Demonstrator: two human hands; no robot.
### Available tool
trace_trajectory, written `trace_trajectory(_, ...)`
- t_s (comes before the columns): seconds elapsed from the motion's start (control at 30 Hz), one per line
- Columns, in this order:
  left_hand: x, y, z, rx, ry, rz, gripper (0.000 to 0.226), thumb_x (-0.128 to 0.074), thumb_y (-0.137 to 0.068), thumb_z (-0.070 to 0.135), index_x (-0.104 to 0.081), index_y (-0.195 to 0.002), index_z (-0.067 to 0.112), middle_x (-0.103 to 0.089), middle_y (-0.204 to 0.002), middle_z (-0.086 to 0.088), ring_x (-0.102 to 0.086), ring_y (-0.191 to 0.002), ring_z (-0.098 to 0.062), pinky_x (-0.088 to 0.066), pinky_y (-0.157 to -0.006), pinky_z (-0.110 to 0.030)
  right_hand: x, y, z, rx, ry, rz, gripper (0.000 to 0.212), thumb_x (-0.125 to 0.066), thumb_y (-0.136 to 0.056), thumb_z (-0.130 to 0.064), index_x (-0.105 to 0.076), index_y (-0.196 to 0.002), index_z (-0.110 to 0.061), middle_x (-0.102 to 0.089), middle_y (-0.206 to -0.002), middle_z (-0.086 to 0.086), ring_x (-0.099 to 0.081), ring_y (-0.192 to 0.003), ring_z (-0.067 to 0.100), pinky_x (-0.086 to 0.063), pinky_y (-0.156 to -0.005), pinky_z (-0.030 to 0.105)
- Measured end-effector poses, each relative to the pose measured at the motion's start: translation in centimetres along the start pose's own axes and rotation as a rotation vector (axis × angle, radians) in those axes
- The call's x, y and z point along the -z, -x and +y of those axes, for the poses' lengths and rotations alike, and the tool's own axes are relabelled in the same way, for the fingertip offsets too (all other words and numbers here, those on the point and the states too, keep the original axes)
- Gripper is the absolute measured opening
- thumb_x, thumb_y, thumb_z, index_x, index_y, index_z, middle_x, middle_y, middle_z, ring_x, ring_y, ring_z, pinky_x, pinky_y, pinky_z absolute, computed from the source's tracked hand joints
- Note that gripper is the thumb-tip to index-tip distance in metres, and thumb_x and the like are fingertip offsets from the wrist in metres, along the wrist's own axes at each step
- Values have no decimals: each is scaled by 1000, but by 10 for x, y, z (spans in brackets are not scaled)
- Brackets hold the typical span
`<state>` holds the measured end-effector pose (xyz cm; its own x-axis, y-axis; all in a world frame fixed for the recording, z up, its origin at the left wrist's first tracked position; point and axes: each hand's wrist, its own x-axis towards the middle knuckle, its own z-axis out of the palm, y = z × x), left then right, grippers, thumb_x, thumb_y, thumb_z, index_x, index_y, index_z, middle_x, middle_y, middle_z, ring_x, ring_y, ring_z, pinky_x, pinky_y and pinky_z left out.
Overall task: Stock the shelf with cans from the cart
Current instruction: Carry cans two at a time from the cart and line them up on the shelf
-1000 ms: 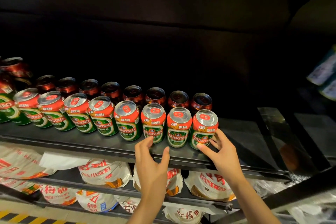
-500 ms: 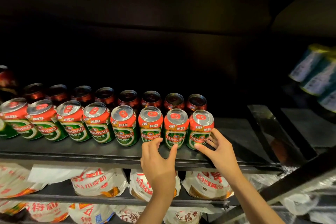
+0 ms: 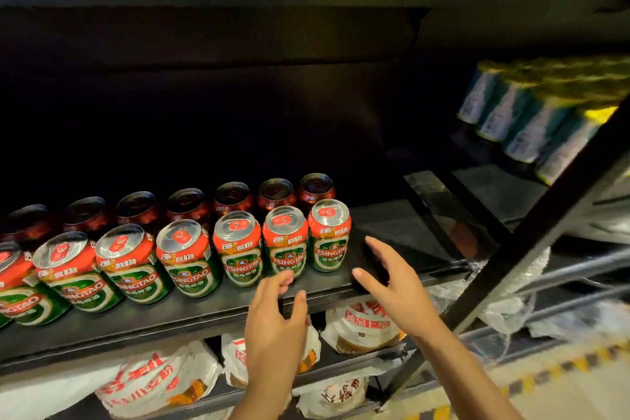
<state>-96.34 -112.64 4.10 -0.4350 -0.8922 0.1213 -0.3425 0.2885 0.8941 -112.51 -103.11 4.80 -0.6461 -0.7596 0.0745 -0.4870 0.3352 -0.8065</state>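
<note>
Cans (image 3: 286, 242) stand upright in two rows on the black shelf (image 3: 211, 309), the front row ending at the last can (image 3: 329, 235). Rigid, smooth and likely heavy when full, they are best taken round the middle of the wall. Half a second ago the right hand (image 3: 392, 278) touched that end can and the left hand (image 3: 276, 314) the one beside it; now both have drawn back, fingers relaxed, each grip empty.
</note>
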Motion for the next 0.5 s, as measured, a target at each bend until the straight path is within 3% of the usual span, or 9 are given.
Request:
trace_trajectory(0.17, -15, 20, 42, -266, -251, -451, 40, -52, -93, 32, -43, -132, 37, -43, -128, 24, -38, -117, 4, -33, -97, -17, 47, 92, 23, -71, 246, 94, 44, -52, -93, -42, -40, -134, -36, -37, -135, -28, -38, -124, -5, -35, -102, 18)
trace_trajectory(0.23, -32, 41, 64, -401, -325, -627, 43, -45, -96, 35, -35, -138, 38, -37, -137, 23, -32, -114, 8, -25, -96, -13, 67, 146, 33, -166, 341, 158, 44, -50, -94, -43, -37, -135, -39, -31, -131, -33, -33, -122, -9, -30, -101, 12)
trace_trajectory(0.33, -61, 86, 92, -572, -387, -847, 50, -41, -97, 40, -25, -144, 36, -27, -148, 21, -27, -132, 1, -18, -107, -19, 87, 243, 43, -383, 435, 299, 46, -46, -92, -51, -36, -136, -40, -32, -132, -31, -33, -131, -3, -27, -105, 14)
trace_trajectory(0.43, -92, 154, 109, -794, -389, -1078, 55, -39, -97, 44, -20, -147, 33, -24, -151, 18, -21, -139, -4, -19, -109, -19, 93, 351, 44, -619, 452, 470, 75, -24, -75, -74, -41, -136, -34, -38, -139, -21, -38, -133, 7, -22, -105, 16)
trace_trajectory(0.5, -105, 211, 115, -915, -372, -1221, 57, -39, -97, 43, -17, -148, 32, -21, -153, 15, -18, -141, -7, -15, -109, -17, 88, 427, 33, -778, 450, 585, 101, -6, -61, -91, -39, -137, -34, -37, -141, -21, -36, -133, 5, -21, -103, 13)
